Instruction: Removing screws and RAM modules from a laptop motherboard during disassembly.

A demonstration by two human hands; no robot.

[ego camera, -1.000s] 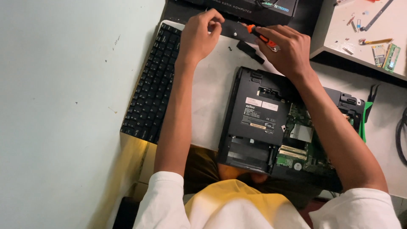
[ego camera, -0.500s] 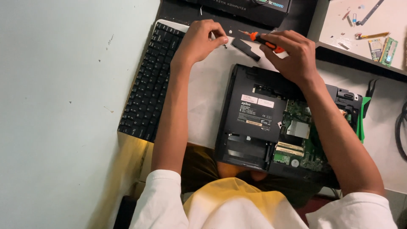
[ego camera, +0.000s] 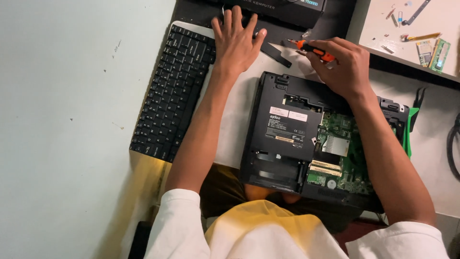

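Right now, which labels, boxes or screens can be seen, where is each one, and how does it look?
White labels: two small rectangles side by side on the black laptop base, below the right hand.
Yellow label: thin strip lower on the same cover.
Black box: top edge, beyond the left hand, flat, with pale and blue print.
No screens show.

left hand (ego camera: pixel 238 36): flat, fingers spread, on dark box edge beyond keyboard (ego camera: pixel 173 91) | right hand (ego camera: pixel 341 64): closed around orange screwdriver (ego camera: pixel 310 47), tip pointing left, near black strip (ego camera: pixel 275 52) | laptop (ego camera: pixel 311 139): upside down, base partly open, green board (ego camera: pixel 341 153) exposed | small parts on tray (ego camera: pixel 417 33), top right
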